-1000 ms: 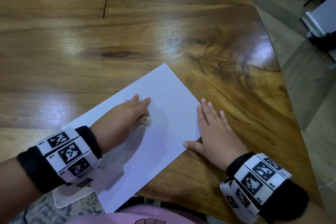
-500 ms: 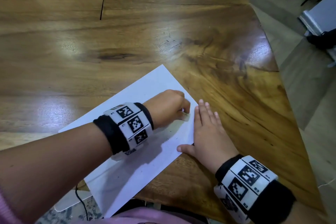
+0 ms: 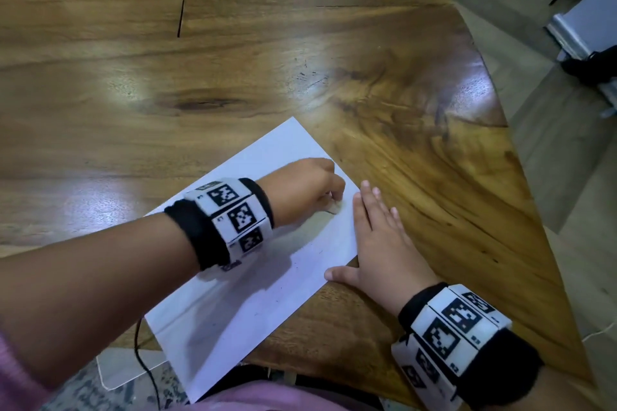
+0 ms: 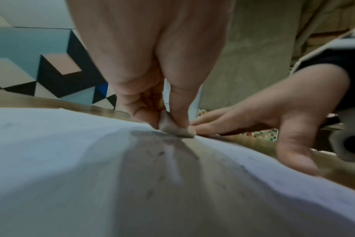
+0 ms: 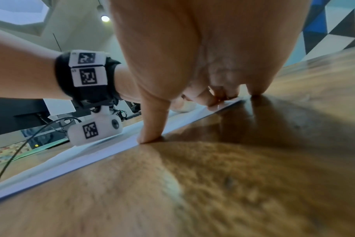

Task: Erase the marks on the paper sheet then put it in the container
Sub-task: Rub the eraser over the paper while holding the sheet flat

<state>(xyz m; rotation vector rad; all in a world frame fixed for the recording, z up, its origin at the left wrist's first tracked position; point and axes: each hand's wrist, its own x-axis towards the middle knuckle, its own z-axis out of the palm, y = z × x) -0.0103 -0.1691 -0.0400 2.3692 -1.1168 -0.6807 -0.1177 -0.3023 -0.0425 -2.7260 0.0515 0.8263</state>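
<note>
While the left hand [image 3: 309, 188] curls its fingers [image 4: 140, 102] tight round a small, pale eraser [image 4: 175, 128], pinching the worn, rounded lump between thumb and fingertips and pressing it down, the white paper sheet [image 3: 267, 277] lies flat and slantwise on the tabletop [image 3: 233, 77], its near corner jutting out past the table's front edge. That tabletop is glossy, varnished wood with bold dark grain, a knot and soft patches of reflected light. The eraser touches the sheet near its right-hand edge, and faint grey smudges and specks show on the smooth paper just under and behind it. The right hand [image 3: 377, 243] lies spread and flat, fingers straight and holding nothing, the fingers close together along the sheet's right edge and the thumb tip pressing the paper's border where it meets the wood; most of the palm rests on bare tabletop. Both wrists wear black fabric bands [image 3: 230, 223] carrying white blocks printed with square black-and-white codes, and a thin black cable [image 3: 147, 370] hangs below the left one. No container is in view from where I stand.
</note>
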